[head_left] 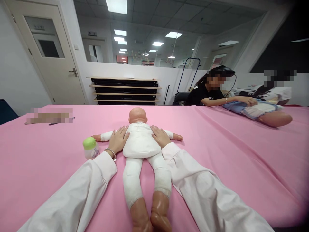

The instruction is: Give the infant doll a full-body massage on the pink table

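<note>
A baby doll with a white cloth body lies on the pink table cover, its head away from me and its feet towards me. The back of its head shows, so it seems to lie face down. Flat against the left side of its upper body rests my left hand, fingers stretched out. My right hand lies the same way on the right side, near the doll's arm. Neither hand grips anything. Just left of my left wrist stands a small jar with a green lid.
At the far right, a person in black touches another doll partly wrapped in blue cloth. Beside them sits a second person in white. A blurred-out item lies at the far left. Behind the table stands a low shelf.
</note>
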The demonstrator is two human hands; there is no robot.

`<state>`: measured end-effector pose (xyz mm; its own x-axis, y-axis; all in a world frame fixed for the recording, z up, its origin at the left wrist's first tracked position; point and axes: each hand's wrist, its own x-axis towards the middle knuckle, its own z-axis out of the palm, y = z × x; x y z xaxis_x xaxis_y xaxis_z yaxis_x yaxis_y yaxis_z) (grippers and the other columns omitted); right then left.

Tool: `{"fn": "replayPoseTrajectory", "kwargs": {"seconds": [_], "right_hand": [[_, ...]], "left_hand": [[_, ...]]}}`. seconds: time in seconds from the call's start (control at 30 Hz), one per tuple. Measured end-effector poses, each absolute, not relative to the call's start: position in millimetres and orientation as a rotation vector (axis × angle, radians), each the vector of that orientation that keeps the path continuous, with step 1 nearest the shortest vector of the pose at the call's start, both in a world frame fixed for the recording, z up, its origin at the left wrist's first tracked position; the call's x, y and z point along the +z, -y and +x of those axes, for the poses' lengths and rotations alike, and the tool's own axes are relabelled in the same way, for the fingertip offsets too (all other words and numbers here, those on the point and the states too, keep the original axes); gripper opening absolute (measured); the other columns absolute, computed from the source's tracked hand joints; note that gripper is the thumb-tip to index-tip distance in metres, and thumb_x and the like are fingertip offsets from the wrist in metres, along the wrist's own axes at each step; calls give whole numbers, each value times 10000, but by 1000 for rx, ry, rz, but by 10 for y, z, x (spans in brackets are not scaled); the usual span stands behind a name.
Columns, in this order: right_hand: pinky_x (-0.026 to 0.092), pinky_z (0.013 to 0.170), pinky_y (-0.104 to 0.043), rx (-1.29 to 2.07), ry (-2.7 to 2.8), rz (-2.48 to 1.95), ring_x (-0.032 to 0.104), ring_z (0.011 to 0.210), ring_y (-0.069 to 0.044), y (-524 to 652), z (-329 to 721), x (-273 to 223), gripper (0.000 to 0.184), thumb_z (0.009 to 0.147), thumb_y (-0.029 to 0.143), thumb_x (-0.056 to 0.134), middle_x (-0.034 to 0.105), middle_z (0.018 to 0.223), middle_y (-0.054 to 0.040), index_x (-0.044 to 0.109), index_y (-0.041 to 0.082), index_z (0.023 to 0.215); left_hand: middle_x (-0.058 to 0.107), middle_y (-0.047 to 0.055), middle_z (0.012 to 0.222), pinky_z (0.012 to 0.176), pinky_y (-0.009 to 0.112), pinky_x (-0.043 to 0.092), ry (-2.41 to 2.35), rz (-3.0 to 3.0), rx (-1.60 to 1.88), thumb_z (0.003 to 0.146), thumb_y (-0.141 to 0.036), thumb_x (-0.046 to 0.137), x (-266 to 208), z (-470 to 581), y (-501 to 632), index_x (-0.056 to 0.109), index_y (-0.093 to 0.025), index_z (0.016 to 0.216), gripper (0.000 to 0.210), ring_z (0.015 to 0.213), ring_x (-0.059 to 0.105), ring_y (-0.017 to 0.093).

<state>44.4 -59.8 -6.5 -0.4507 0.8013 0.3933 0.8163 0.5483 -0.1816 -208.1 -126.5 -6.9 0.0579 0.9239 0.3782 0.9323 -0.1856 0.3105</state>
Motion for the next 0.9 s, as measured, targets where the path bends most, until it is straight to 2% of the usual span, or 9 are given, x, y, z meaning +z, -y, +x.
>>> {"fn": "replayPoseTrajectory", "kwargs": {"seconds": [0.13,0.23,0.33,0.4,0.5,0.6,0.7,0.8,0.9], "right_hand": [[232,1058,-480,-136,2326,-1471,380,1256,-257,624,565,-78,470,913,408,307,457,1342,-94,410,188,1315],[247,1030,-484,-319,2192,-1672,448,1182,-266,671,633,-62,434,909,356,291,556,1229,-122,508,140,1217],[300,987,-486,-360,1988,-1808,490,1127,-275,715,667,-54,423,906,304,257,569,1195,-146,565,123,1130],[313,994,-484,-321,1926,-1790,456,1180,-286,725,666,-60,449,902,316,250,483,1301,-161,535,110,1181],[290,1044,-485,-172,1940,-1633,336,1299,-275,724,608,-78,528,907,361,200,317,1426,-153,422,94,1305],[271,1093,-438,148,2084,-1317,288,1337,-237,788,481,-88,625,905,477,119,337,1422,-122,414,117,1322],[241,1116,-427,420,2249,-1008,263,1350,-239,982,338,-74,688,872,587,140,320,1434,-104,448,152,1307],[140,1116,-521,373,2362,-892,196,1372,-251,1268,245,-22,618,878,560,212,283,1453,-81,382,205,1353],[75,1096,-573,223,2510,-740,220,1363,-266,1567,224,51,596,867,499,321,318,1435,-88,308,216,1391]], "left_hand": [[554,101,1257,1066,499,181,2029,-2045,-640,912,-424,247,-116,-2202,1269,422,-182,1332,516,1248,397,285],[590,125,1193,1057,538,156,2070,-1908,-589,901,-416,278,-122,-2259,1281,489,-166,1279,501,1230,400,308],[592,119,1191,1058,540,174,2085,-1866,-815,910,-369,248,-76,-2251,1317,535,-153,1223,476,1220,415,290],[561,93,1243,1069,476,231,1947,-1952,-1112,917,-327,218,-22,-2196,1377,528,-155,1224,469,1224,422,242],[508,50,1314,1069,387,292,1540,-2301,-1421,910,-332,258,46,-2026,1506,496,-181,1259,449,1255,400,187],[516,24,1310,1079,406,281,1289,-2675,-1395,906,-340,317,62,-1833,1597,534,-220,1228,407,1274,389,191],[492,18,1333,1097,428,247,1329,-2767,-1346,909,-317,322,37,-1747,1596,511,-225,1256,405,1296,362,187],[459,37,1360,1107,400,246,1416,-2755,-1374,920,-291,276,8,-1769,1553,477,-181,1288,433,1300,357,166],[463,36,1357,1113,378,245,1456,-2752,-1368,925,-281,252,1,-1803,1536,477,-166,1286,441,1294,365,147]]}}
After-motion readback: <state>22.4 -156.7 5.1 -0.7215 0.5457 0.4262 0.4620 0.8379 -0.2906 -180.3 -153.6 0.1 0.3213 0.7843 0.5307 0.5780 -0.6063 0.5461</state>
